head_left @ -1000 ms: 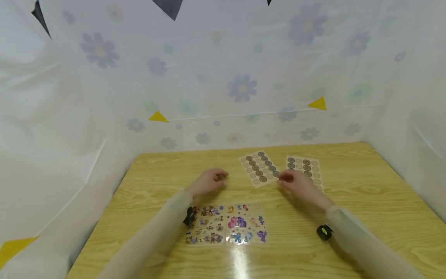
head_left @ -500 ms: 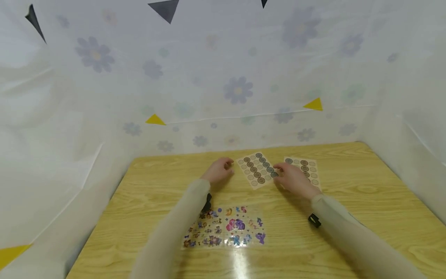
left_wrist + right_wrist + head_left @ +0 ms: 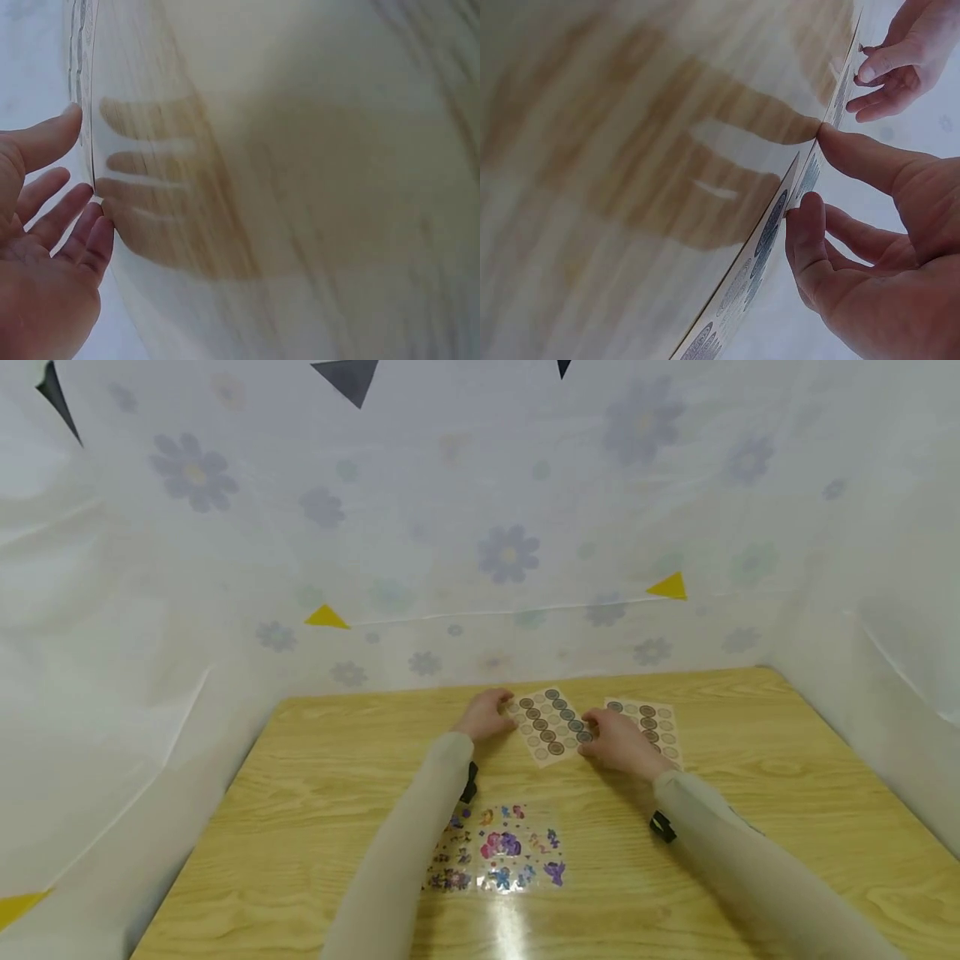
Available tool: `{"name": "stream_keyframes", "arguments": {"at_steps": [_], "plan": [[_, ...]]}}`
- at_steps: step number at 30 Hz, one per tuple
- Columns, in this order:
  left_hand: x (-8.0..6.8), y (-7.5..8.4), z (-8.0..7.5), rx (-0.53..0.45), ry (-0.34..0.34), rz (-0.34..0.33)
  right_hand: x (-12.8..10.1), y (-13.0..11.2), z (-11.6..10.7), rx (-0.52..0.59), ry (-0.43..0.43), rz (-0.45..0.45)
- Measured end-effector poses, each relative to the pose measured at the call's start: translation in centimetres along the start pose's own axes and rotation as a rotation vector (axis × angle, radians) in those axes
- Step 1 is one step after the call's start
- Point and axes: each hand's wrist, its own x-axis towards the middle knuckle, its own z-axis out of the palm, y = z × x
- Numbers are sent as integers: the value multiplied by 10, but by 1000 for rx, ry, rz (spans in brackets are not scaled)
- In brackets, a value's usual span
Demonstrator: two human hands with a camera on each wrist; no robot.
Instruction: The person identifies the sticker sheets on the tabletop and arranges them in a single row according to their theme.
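- Right now the round-sticker sheet [image 3: 551,725] lies flat, slightly turned, toward the far edge of the table [image 3: 787,793], between the two hands
- Its left edge meets the left hand [image 3: 487,717], whose fingers are loosely extended; the left wrist view shows them relaxed and straight at the sheet's edge, curled round nothing
- At its right edge sits the right hand [image 3: 618,742]; in the right wrist view the fingertips [image 3: 832,139] touch the sheet's edge [image 3: 780,217] with the thumb just beside it, and whether the sheet is actually pinched I cannot tell
- Just right of that hand, partly covered by it, lies a second sheet of round stickers [image 3: 656,727], also flat on the table
- Nearer the person, well apart from both round sheets, a glossy sheet of colourful cartoon stickers [image 3: 510,852] lies under the left forearm
- Beyond the table hangs a white flowered cloth [image 3: 510,552] with small yellow triangles [image 3: 670,587]
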Motion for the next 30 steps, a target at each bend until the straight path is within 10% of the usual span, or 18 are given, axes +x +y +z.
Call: {"name": "stream_keyframes", "arguments": {"at_steps": [30], "plan": [[-8,-4,7,-195,80,-28,-7,4,-4,86,6,21]]}}
